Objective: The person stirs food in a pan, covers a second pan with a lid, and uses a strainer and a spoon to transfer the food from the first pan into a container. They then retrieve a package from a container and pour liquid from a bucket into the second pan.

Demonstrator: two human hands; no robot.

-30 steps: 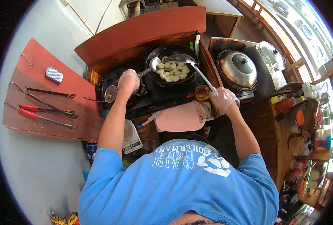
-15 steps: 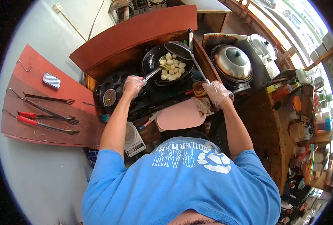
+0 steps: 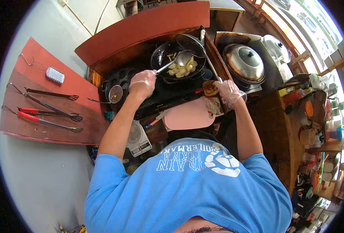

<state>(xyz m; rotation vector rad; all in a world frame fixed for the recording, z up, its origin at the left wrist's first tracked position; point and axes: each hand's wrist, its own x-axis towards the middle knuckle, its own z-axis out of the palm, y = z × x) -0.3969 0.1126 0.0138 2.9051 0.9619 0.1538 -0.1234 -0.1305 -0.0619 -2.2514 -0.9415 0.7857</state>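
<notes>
Ladle (image 3: pixel 181 58) and skimmer (image 3: pixel 187 40) grips inside hands (image 3: pixel 143 83)

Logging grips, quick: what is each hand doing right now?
Left hand: closed, holding the long-handled metal ladle.
Right hand: closed, holding the long-handled wire skimmer.

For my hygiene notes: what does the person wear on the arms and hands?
The left hand and the right hand are both covered by thin, clear, crinkled plastic gloves. The arms are bare below the short blue sleeves of a T-shirt with white printed lettering.
</notes>
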